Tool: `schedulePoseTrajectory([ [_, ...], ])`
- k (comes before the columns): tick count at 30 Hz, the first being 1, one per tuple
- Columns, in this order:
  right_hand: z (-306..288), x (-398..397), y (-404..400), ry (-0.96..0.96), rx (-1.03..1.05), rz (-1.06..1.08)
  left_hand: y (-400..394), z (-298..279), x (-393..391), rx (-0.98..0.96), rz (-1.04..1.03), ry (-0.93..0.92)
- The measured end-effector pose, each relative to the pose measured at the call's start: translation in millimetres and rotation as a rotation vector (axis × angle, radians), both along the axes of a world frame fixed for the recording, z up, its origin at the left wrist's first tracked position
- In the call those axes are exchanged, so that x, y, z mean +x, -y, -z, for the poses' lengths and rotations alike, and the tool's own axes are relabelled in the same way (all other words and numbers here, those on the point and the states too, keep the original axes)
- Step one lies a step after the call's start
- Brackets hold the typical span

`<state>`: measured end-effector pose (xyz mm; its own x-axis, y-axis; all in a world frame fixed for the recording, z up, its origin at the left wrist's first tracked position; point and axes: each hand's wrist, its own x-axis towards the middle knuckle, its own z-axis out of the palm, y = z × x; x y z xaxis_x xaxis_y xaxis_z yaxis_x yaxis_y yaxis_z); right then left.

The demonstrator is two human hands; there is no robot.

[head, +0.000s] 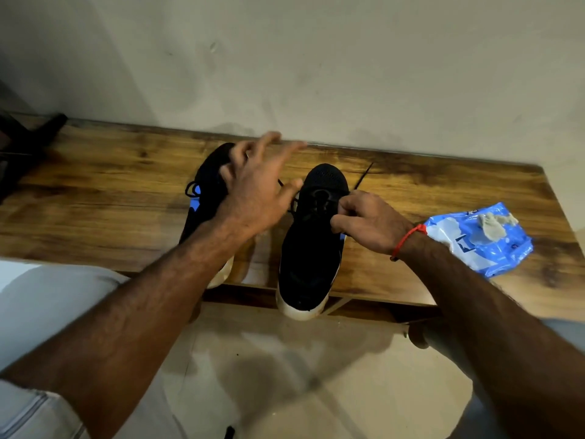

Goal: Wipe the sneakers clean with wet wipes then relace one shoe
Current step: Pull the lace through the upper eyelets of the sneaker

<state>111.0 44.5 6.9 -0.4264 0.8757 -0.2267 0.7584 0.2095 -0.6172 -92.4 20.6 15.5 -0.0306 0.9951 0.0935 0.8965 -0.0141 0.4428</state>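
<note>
Two black sneakers are set side by side on the wooden surface (411, 185), soles hanging a little over its near edge, presumably so that the lacing zones face the person. The right hand (367, 221) is curled over the eyelets of the right sneaker (308, 258), its fingertips pinching the black lace (361, 179); one free end of that lace is seen running up and away beyond the knuckles, taut enough to suggest it is being held in place while it is threaded or drawn through. The left hand (253, 198) is raised above the gap between the shoes, fingers spread wide and gripping nothing; it is blurred, so it cannot be told whether a strand is touched by it. A second stretch of lace is seen just under its thumb side, and the reach is judged to be aimed at that. The left sneaker (205, 191) lies beneath and behind this hand, largely covered by it, with a loop of its own lace showing on the hand's outer side. The wipes pack (484, 245) is left well out to the far side of the right wrist, a used, greyed wipe (493, 226) lying on top, which suggests that wiping is finished and relacing is the step in hand. A red thread (406, 240) is worn on the right wrist.
</note>
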Motion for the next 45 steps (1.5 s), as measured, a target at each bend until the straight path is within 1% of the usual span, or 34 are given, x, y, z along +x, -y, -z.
schedulePoseTrajectory([
  [2,0.6,-1.8,-0.2,0.010,0.004,-0.001,7.0,8.0,11.5,-0.056,0.204,-0.105],
  [3,1.3,-2.8,-0.2,0.015,0.002,-0.003,8.3,10.6,12.8,-0.074,0.243,-0.129],
  [6,3.5,-2.2,-0.3,0.025,-0.003,-0.002,3.1,9.1,10.4,-0.106,0.220,-0.189],
  [8,3.7,-0.6,-0.1,0.043,0.000,0.006,-1.2,1.7,5.2,-0.043,0.127,-0.246],
  [11,2.7,1.6,0.0,0.069,0.009,0.017,-8.3,-7.8,-18.0,0.087,-0.204,-0.204],
  [12,2.8,2.3,0.3,0.076,0.010,0.016,-9.5,-8.1,-24.7,0.091,-0.259,-0.202],
  [13,3.5,2.9,0.1,0.085,0.009,0.014,-10.0,-7.4,-28.0,0.070,-0.262,-0.182],
  [16,5.5,1.2,0.5,0.107,-0.007,0.008,-1.5,-2.8,-13.9,-0.080,-0.122,-0.051],
  [17,5.8,0.1,0.6,0.112,-0.010,0.006,2.7,0.3,-6.4,-0.143,-0.064,-0.051],
  [19,7.4,-2.7,1.4,0.112,0.009,0.011,9.3,5.8,4.5,-0.272,0.044,-0.172],
  [21,9.0,-4.3,2.1,0.102,0.028,0.006,12.1,6.2,7.5,-0.356,0.081,-0.275],
  [24,8.7,-8.9,3.7,0.151,0.023,-0.051,11.3,5.6,8.4,-0.357,0.042,-0.298],
  [26,10.8,-12.2,3.8,0.160,0.005,-0.073,9.3,5.4,10.1,-0.394,0.005,-0.203],
  [28,12.6,-16.1,5.2,0.170,0.035,-0.082,7.9,6.0,11.1,-0.415,-0.011,-0.094],
  [32,15.3,-20.5,10.3,0.241,0.176,-0.144,12.9,6.2,12.8,-0.313,0.044,-0.182],
  [33,17.2,-21.2,10.1,0.228,0.199,-0.135,14.1,6.0,13.1,-0.313,0.047,-0.198],
  [34,18.0,-21.6,9.4,0.170,0.198,-0.085,14.8,5.9,13.0,-0.322,0.049,-0.211],
  [35,17.6,-21.7,7.0,0.050,0.177,0.022,15.0,5.9,12.9,-0.331,0.048,-0.232],
  [37,12.4,-15.4,-1.9,-0.205,0.070,0.341,14.0,5.8,12.9,-0.337,0.039,-0.280],
  [38,10.7,-9.8,-7.8,-0.261,0.039,0.479,13.5,5.9,12.5,-0.331,0.029,-0.292],
  [39,12.2,-3.3,-14.3,-0.268,0.034,0.547,13.2,5.9,12.5,-0.321,0.023,-0.295],
  [40,14.6,2.2,-18.6,-0.235,0.042,0.554,13.2,5.9,13.0,-0.313,0.022,-0.290],
  [41,13.7,3.4,-18.0,-0.213,0.051,0.518,13.3,6.0,13.6,-0.310,0.023,-0.282],
  [42,12.5,2.4,-15.0,-0.192,0.075,0.432,13.6,6.1,14.6,-0.311,0.023,-0.278],
  [43,14.6,0.9,-12.7,-0.158,0.128,0.289,13.8,6.4,15.2,-0.310,0.022,-0.280],
  [45,17.4,-6.5,-3.2,0.053,0.210,-0.011,14.4,6.4,16.7,-0.304,0.020,-0.286],
])
